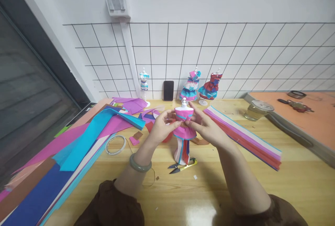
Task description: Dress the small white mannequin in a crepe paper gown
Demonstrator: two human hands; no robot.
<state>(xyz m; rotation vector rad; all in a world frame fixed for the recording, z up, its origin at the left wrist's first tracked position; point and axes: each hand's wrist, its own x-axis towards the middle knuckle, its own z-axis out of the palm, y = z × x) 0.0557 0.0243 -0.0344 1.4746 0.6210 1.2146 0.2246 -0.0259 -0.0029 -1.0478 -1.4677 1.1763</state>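
Observation:
A small white dress form (184,103) stands upright at the middle of the wooden table, wearing a pink paper dress (185,133) with blue trim and striped panels hanging below. My left hand (163,126) holds the left side of the dress at the waist, thumb on its front. From the right, my right hand (202,123) grips the same waist, its thumb also in front and its index finger up by the bodice. Part of each hand's fingers is hidden behind the form. Yellow-handled snips (192,162) lie at the foot of the form, blades pointing left.
Long coloured paper strips (83,142) cover the left side, beside a tape ring (115,144). A striped strip stack (243,137) lies to the right. Three dressed forms and a phone (168,90) stand by the wall. A glass jar (258,110) sits at the right.

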